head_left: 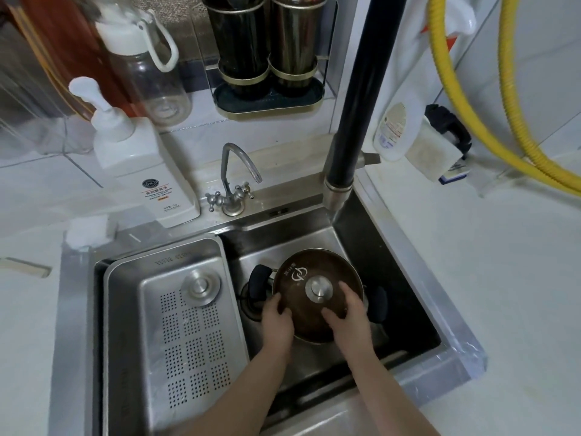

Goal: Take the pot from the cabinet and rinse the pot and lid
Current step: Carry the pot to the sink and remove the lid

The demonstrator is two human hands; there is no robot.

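A dark glass lid [309, 272] with a round steel knob and a white logo lies tilted over the pot in the right half of the steel sink [317, 237]. The pot is mostly hidden under the lid; its black side handles [259, 280] stick out left and right. My left hand [276, 322] grips the lid's near left rim. My right hand [347, 311] lies flat on the lid's glass, beside the knob, fingers spread over the right edge. I see no water running.
A perforated steel drain tray [176, 313] fills the sink's left half. The black pull-down faucet [355, 99] hangs above the pot, and a small chrome tap [234, 187] stands behind. A white soap dispenser [138, 162], bottles, a utensil rack [270, 55] and a yellow hose [465, 114] surround the basin.
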